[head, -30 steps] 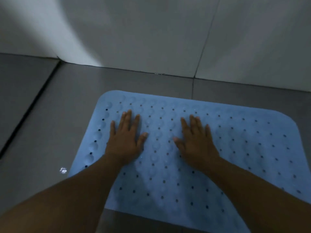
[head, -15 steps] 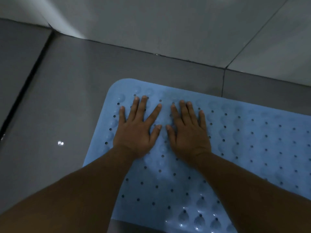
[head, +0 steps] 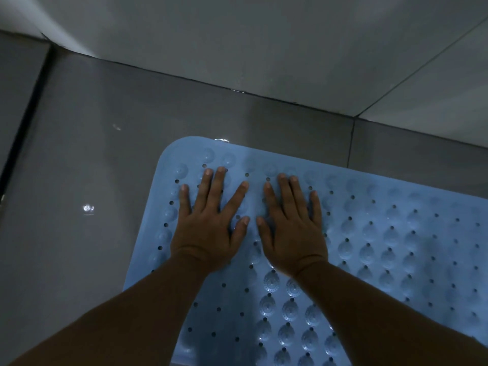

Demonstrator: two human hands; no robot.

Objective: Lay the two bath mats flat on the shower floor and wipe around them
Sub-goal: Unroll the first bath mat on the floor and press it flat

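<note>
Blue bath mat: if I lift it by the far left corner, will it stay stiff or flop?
The blue bath mat looks thin and rubbery, so it would probably droop. Its bumps may be suction cups that resist peeling. The floor looks glossy, perhaps wet, so a push might slide it.

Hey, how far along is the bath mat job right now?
Done: one blue mat lies on the grey shower floor, its far corner flat near the wall.
In hand: the left hand and right hand press flat on that corner, side by side, fingers spread.
Left: no second mat is in view, and no cloth for the wiping; neither step shows as started.
</note>
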